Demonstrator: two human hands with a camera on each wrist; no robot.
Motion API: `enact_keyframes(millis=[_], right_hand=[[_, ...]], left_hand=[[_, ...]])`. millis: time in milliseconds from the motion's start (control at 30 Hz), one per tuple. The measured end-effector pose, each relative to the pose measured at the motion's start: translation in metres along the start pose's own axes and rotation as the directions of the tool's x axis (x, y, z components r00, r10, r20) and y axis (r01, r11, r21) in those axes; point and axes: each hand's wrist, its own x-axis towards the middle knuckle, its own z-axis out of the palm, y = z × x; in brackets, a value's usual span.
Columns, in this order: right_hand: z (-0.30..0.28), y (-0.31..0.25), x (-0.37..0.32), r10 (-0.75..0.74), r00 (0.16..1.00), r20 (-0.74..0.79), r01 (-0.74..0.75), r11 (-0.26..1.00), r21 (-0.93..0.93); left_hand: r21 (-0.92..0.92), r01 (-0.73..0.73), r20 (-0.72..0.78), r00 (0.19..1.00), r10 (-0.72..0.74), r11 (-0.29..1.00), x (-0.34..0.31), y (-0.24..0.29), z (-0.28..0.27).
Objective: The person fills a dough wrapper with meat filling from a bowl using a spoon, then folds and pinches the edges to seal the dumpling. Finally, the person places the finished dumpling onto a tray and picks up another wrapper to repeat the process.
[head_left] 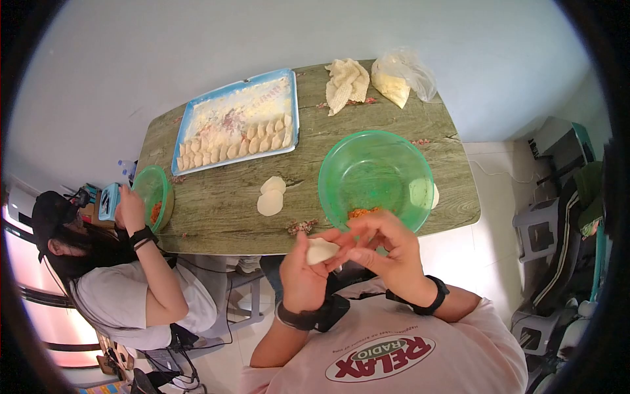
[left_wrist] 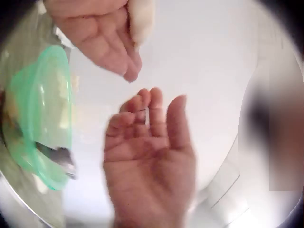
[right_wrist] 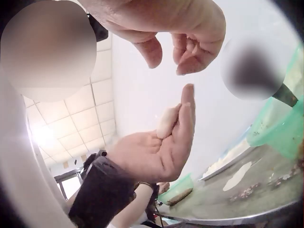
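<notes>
Just by the counter edge (head_left: 216, 249), dough (head_left: 321, 251) lies on the left hand (head_left: 306, 279), fingers straight. A gap away, the right hand (head_left: 394, 259) (thumb and fingers parted) hovers near the green bowl (head_left: 338, 174).

Bears, on a greenish wood-grain tabletop (head_left: 216, 220), a blue-rimmed tray (head_left: 294, 111), a small green bowl (head_left: 151, 186) and a large green bowl (head_left: 367, 167). Holds two overlapping dough rounds (head_left: 270, 203) between tray and near edge and, towards the far edge, a crumpled cloth (head_left: 347, 82) beside a plastic bag (head_left: 401, 77).
</notes>
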Motion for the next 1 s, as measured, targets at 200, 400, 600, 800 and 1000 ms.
enact_keyframes(millis=[200,400,600,800,1000], right_hand=[[0.011,-0.003,0.010,0.162,0.980,0.113,-0.197,0.809,0.553],[0.025,-0.014,0.014,0.362,0.906,0.220,-0.397,0.545,0.739],[0.026,-0.001,0.013,0.439,0.863,0.248,-0.455,0.466,0.759],[0.026,0.000,0.011,0.412,0.891,0.191,-0.426,0.611,0.667],[0.025,-0.001,0.014,0.274,0.959,0.066,-0.270,0.827,0.493]], left_hand=[[-0.586,0.155,0.198,0.979,-0.045,0.795,-0.002,0.017,0.014],[-0.432,0.132,0.210,0.977,-0.043,0.892,0.001,-0.006,0.039],[-0.314,-0.045,0.148,0.984,0.095,0.948,-0.003,-0.001,0.055],[-0.314,-0.052,-0.097,0.995,0.022,0.948,-0.008,-0.005,0.067],[0.245,-0.539,0.204,0.842,0.500,0.806,0.000,-0.012,0.060]])
